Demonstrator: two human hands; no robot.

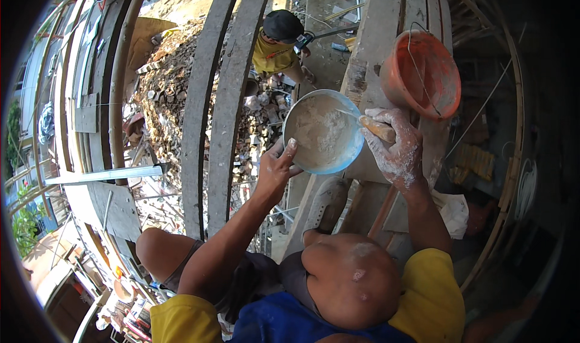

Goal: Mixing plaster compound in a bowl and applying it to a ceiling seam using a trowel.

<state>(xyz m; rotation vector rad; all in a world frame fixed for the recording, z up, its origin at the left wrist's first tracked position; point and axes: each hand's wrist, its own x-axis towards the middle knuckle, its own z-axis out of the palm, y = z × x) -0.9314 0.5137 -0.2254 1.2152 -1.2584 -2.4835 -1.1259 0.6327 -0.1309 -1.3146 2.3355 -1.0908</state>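
One bowl (pixel 331 169) of pale mix (pixel 317 131) is held partly over a plank (pixel 377 35), fingers of the left hand (pixel 279 166) pinching its rim; fingers of the right hand (pixel 397 146) grasp a wooden-handled tool (pixel 378 129). A slipping left grip could spill mix toward the person (pixel 275 53) below.

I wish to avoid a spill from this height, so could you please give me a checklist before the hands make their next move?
1. Left hand grips the bowl at its rim: ok.
2. Right hand holds the wooden-handled tool: ok.
3. Pale mix lies within the bowl: ok.
4. Opening of the orange bucket unobstructed: not ok, its wire handle crosses it.
5. Lower level free of people: not ok, a person in a yellow shirt is there.
6. Mix evenly blended: cannot tell.
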